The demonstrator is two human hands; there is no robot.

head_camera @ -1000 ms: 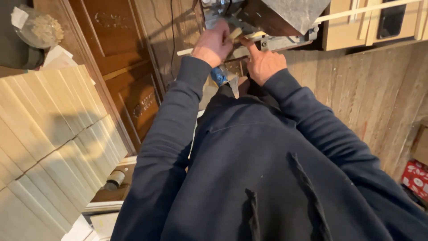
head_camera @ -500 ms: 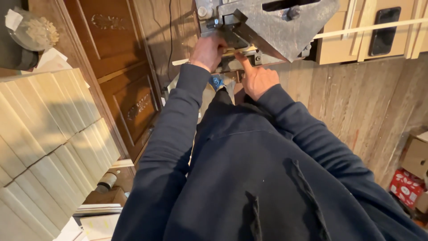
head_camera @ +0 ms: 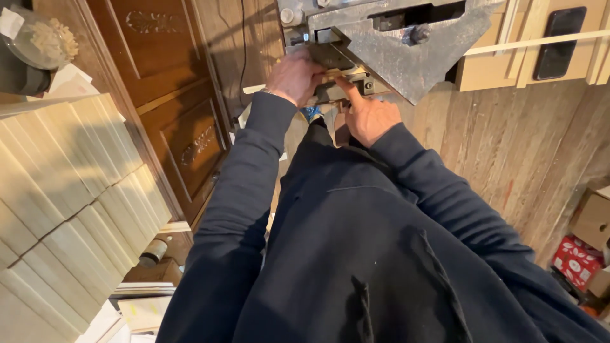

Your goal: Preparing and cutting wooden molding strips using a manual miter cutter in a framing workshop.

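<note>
Left hand (head_camera: 295, 76) clenched on pale wood strip (head_camera: 330, 86) under grey metal machine (head_camera: 394, 44). Right hand (head_camera: 368, 114) pressing same strip, index finger stretched, rest curled. Dark sleeves blocking much of floor. Stacked pale boards (head_camera: 70, 190) at left, carved wooden door (head_camera: 171, 95) beside. Phone (head_camera: 559, 38) on shelf upper right. Cardboard boxes (head_camera: 591, 222) lower right.

The single head camera looks steeply down the person's own dark-sleeved torso from close above, facing forward toward twelve o'clock, where the machine (head_camera: 387, 44) fills the top edge, floor at three o'clock.
</note>
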